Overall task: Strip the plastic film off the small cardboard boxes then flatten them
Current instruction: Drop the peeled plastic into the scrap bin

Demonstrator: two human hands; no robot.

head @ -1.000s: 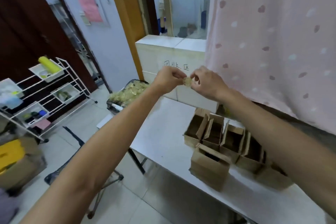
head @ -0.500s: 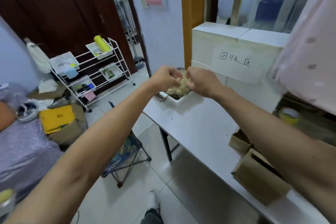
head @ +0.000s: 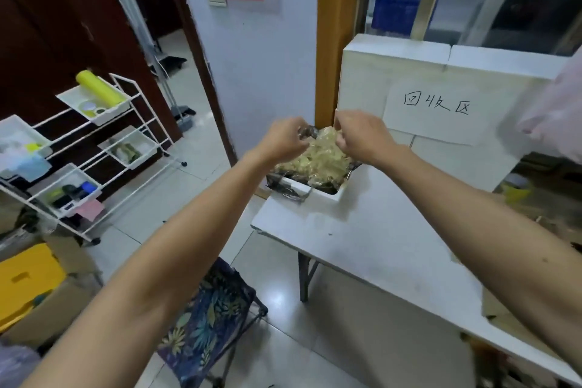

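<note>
Both my hands hover over a white bin [head: 318, 194] lined with a black bag, at the table's far left corner. It is heaped with crumpled clear plastic film [head: 318, 161]. My right hand [head: 362, 135] has its fingers curled down onto a wad at the top of the heap and seems to pinch it. A small gap to the left, my left hand [head: 285, 138] has loosely curled fingers with nothing seen in them. A brown cardboard box [head: 504, 318] shows only as an edge behind my right forearm.
The white table [head: 362, 239] runs from the bin toward the lower right. White foam blocks with a handwritten label [head: 437, 104] stand behind it. A folding stool [head: 208, 309] sits on the floor by the table, a white wire rack [head: 94, 148] farther left.
The view has swung left, away from the open boxes. My hands, pressed together on a film wad before, have moved over the bin and come apart.
</note>
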